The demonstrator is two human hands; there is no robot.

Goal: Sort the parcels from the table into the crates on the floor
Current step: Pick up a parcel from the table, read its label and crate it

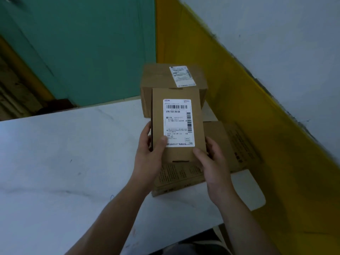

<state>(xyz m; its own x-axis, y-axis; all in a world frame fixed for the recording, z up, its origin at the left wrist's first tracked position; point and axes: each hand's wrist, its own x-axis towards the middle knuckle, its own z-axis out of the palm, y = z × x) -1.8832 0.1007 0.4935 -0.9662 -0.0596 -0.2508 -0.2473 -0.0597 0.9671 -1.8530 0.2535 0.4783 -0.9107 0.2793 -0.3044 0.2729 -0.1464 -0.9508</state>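
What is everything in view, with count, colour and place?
Parcel: one, brown, white label, held above the table.
Big box: one, brown, white label, on the table behind the parcel.
Near flat carton: one, brown, black print, on the table below the parcel.
Right flat carton: one, brown, black print, on the table beside it.
Table: one, white, foreground.
Left hand: one, grips the parcel's left edge.
Right hand: one, grips its lower right corner.

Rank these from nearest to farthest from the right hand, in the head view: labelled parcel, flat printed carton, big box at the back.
1. The labelled parcel: held at its lower right edge by the right hand.
2. The flat printed carton: on the table, just beneath the hand.
3. The big box: farthest, behind the parcel.
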